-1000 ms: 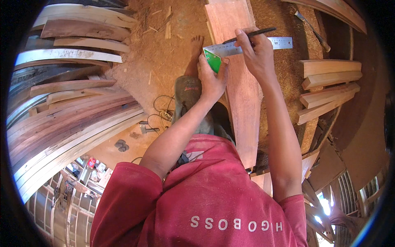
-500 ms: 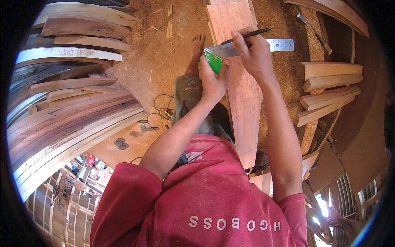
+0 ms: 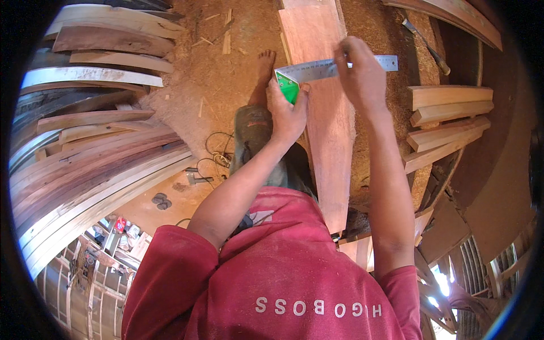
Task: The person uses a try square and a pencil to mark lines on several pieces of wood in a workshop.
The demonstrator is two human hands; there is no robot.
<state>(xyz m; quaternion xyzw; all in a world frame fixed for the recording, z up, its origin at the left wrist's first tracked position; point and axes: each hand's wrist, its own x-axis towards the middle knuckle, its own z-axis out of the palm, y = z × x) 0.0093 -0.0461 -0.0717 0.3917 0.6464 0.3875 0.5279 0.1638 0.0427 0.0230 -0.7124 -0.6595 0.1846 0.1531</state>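
Note:
A try square with a green handle (image 3: 288,89) and a steel ruler blade (image 3: 314,69) lies across a reddish-brown wooden board (image 3: 331,122). My left hand (image 3: 289,113) is closed round the green handle at the board's left edge, thumb near the blade. Over the right part of the blade, my right hand (image 3: 364,76) is closed with its fingertips bent down toward the board. The slim dark pen seen in it earlier is mostly hidden by the fingers now. The blade's far end (image 3: 388,63) sticks out past the board's right edge.
Stacked planks (image 3: 107,153) fill the left side. Several short wooden pieces (image 3: 450,107) lie at the right, with a chisel-like tool (image 3: 426,45) above them. A bare foot (image 3: 264,62) rests left of the board. Cables (image 3: 220,150) and sawdust cover parts of the ground.
My right hand has shifted right along the blade and turned, so the pen no longer shows clearly. The left hand still holds the green handle. The whole view has moved slightly.

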